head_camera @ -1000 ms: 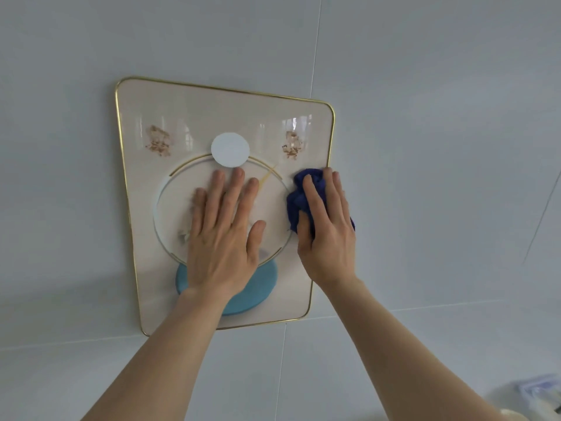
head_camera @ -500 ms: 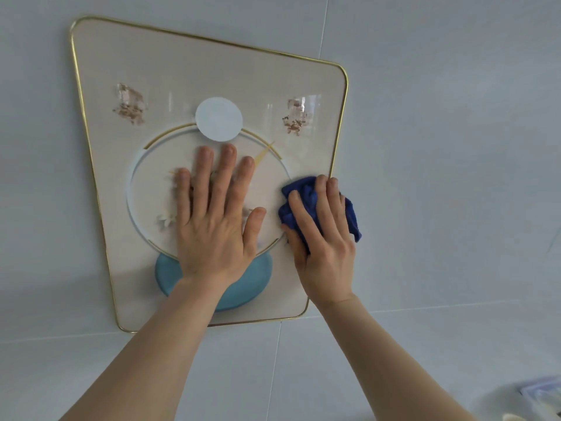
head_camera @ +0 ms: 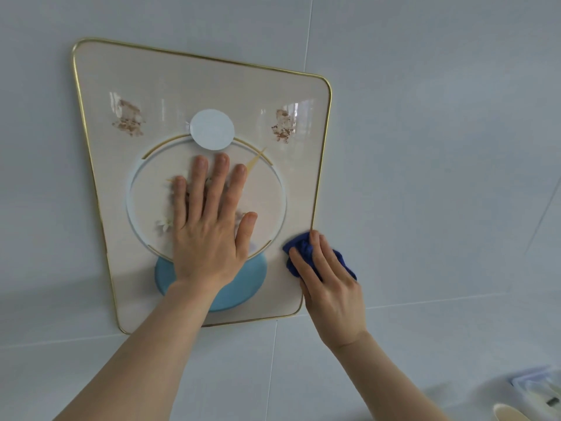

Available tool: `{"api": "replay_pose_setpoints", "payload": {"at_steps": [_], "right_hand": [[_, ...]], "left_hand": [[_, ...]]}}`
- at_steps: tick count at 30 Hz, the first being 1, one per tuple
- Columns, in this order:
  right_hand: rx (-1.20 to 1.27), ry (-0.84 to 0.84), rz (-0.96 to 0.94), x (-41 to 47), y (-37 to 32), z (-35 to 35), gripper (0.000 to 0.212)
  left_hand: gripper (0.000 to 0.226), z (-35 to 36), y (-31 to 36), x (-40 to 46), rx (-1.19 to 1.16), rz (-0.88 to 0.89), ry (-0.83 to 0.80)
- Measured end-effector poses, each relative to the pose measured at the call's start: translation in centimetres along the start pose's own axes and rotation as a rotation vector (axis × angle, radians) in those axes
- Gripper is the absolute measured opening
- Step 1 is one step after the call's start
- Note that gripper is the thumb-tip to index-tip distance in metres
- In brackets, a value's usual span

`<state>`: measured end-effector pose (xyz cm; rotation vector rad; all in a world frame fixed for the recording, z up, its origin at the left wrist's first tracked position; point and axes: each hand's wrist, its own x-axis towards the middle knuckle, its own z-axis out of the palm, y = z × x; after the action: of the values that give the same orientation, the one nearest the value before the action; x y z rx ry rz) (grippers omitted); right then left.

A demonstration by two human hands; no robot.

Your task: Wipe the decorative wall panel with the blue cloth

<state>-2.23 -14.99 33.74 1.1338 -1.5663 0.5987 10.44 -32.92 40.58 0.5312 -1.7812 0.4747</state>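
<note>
The decorative wall panel (head_camera: 170,86) hangs on a pale tiled wall; it is cream with a thin gold rim, a white ring, a white disc and a light blue disc. My left hand (head_camera: 209,220) lies flat and spread on the ring in the panel's middle, holding nothing. My right hand (head_camera: 329,287) presses the crumpled blue cloth (head_camera: 299,250) against the panel's lower right edge, with part of the cloth over the gold rim and onto the wall.
Pale grey wall tiles (head_camera: 440,147) surround the panel. At the bottom right corner a clear plastic item (head_camera: 537,387) and a cream rounded object (head_camera: 510,413) show partly.
My right hand has slid the blue cloth down the panel's right side to its lower right edge. My left hand has stayed flat on the ring. The view has shifted.
</note>
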Motion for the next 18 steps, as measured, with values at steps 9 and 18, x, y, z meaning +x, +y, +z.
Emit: {"api": "replay_pose_setpoints", "payload": {"at_steps": [9,18], "right_hand": [[0.022,-0.619,0.292,0.8,-2.1,-4.1,0.03],[1.365,-0.178,1.074,8.8,-0.1,-8.5,0.027]], "left_hand": [[0.067,-0.3,-0.1,0.0,-0.019,0.008,-0.025],[0.067,0.1,0.0,-0.1,-0.019,0.02,0.017]]}}
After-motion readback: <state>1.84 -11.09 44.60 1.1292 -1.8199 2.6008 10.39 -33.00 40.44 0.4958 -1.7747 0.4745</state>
